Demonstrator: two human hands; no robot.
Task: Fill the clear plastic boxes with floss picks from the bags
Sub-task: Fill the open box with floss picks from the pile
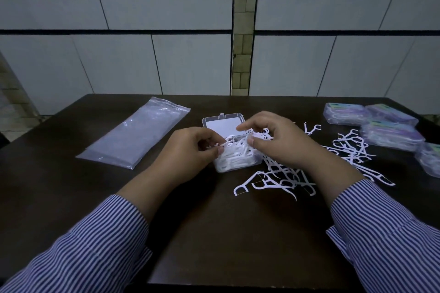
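A clear plastic box (238,165) stands open mid-table, heaped with white floss picks, its lid (223,126) tipped back. My left hand (190,152) is at the box's left side and pinches a floss pick at its top. My right hand (276,140) hovers over the box's right side, thumb and fingers curled round a small bunch of floss picks. Loose floss picks (281,178) lie scattered on the table to the right of the box and under my right wrist. An emptied clear bag (135,135) lies flat at the left.
Several closed, filled boxes (390,133) with coloured labels are stacked at the table's right edge. The dark table (226,233) ends close to a tiled wall behind. Striped sleeves cover both forearms.
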